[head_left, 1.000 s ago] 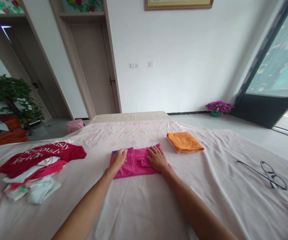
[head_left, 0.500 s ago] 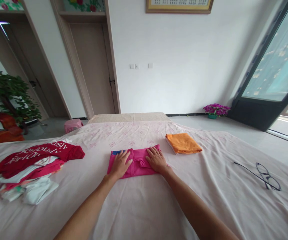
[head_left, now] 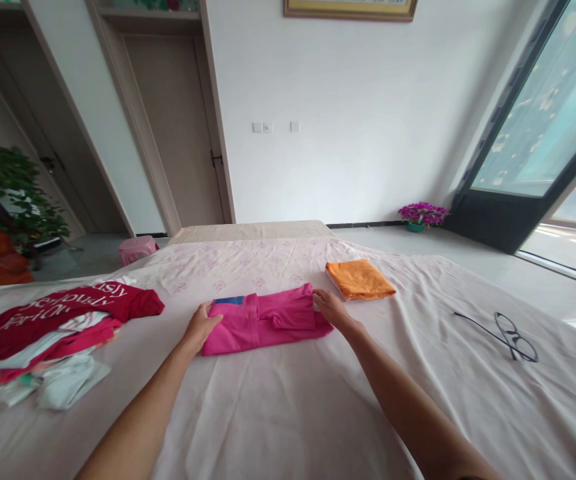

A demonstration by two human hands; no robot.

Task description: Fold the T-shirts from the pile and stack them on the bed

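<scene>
A folded bright pink garment (head_left: 281, 313), with a dark blue patch at its upper left, lies on the bed sheet in front of me. At its left edge my left hand (head_left: 203, 328) is closed, the thumb on top of the cloth and the other fingers partly hidden at the rim. My right hand (head_left: 332, 309) pinches the upper right edge, with its fingertips partly out of sight. Just beyond the right hand sits a folded orange cloth (head_left: 361, 280).
A heap of clothes with a red lettered shirt (head_left: 68, 313) on top lies at the left. Black-framed glasses (head_left: 513, 340) rest at the right on the pale sheet (head_left: 268, 413). Behind the bed are a pink stool (head_left: 138, 248) and potted purple flowers (head_left: 422, 215).
Both hands have moved outward, from lying flat on top of the pink garment to its left and right edges. The view has shifted slightly.
</scene>
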